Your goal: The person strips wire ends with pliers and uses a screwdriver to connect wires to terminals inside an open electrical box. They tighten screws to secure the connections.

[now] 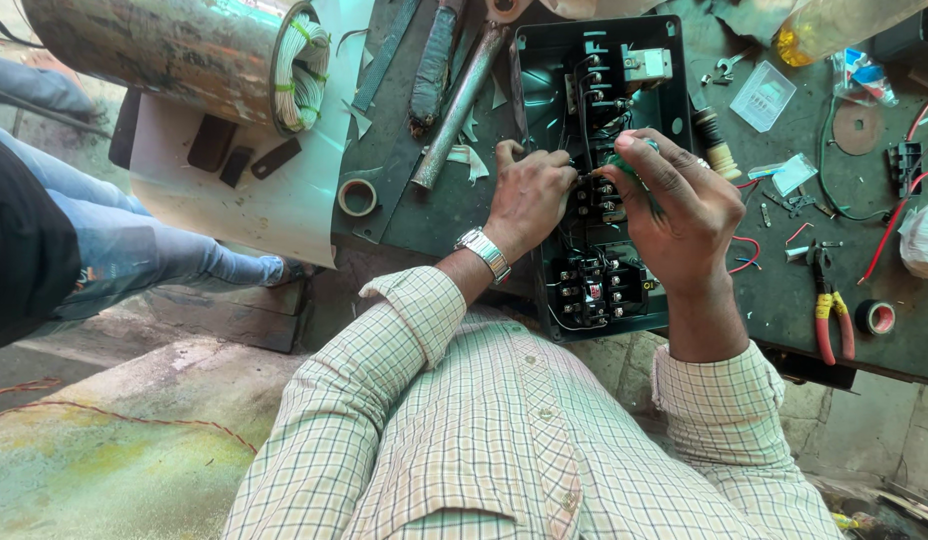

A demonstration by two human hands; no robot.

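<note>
since the work is inside the open dark-green control box (674, 70), which lies lid-off near the table's near edge in mid-frame, steady it first. left hand (529, 195) rests on the box's left wall, fingers curled over the rim toward the black terminal block (596, 195) in the middle; can't tell whether it pinches a wire. right hand (679, 210) is closed round a green-handled tool (624, 168), probably a screwdriver, tip aimed at that block. my read: keep the shaft square to the screw, press before turning, keep the loose black leads (589, 100) out from under the tip.

outward: a second black contactor block (596, 285) at the box's near end, red-handled pliers (832, 318) and a tape roll (874, 317) to the right, a motor stator with white windings (299, 70) far left.

hidden: tool tip and screw head are behind the fingers; the handle is mostly covered, so tool type is a guess. the box's near-right corner sits under the right wrist. the stator is cut off at the top edge.
</note>
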